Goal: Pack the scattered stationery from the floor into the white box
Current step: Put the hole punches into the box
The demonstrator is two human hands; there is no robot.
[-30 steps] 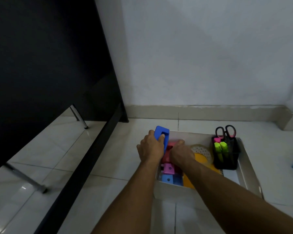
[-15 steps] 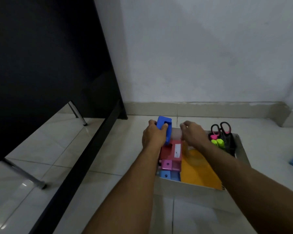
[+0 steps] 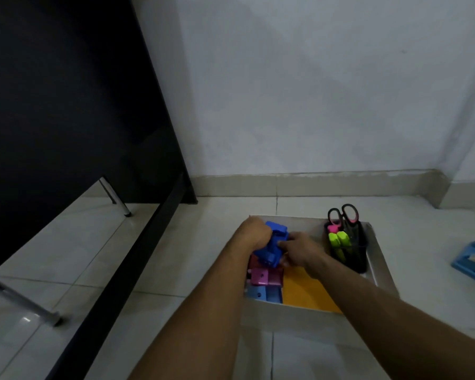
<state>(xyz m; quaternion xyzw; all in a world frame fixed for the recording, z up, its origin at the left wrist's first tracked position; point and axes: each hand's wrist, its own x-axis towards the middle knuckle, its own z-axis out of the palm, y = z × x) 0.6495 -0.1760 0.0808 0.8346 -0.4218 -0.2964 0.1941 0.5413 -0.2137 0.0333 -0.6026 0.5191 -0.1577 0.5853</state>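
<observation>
Over the far-left corner of the shallow white cardboard box (image 3: pixel 317 315), both hands meet on a chunky blue plastic hole punch (image 3: pixel 272 246), which is held tilted just above the pink punch (image 3: pixel 264 276) and blue punch (image 3: pixel 265 293) already lined along the left wall, probably to slot it into that row. The left hand (image 3: pixel 254 233) is curled round its far side; the right hand (image 3: pixel 299 249) pinches its near side with bent fingers. An orange notebook (image 3: pixel 305 293) lies flat alongside; a black mesh pen holder (image 3: pixel 354 249) stands at the right.
</observation>
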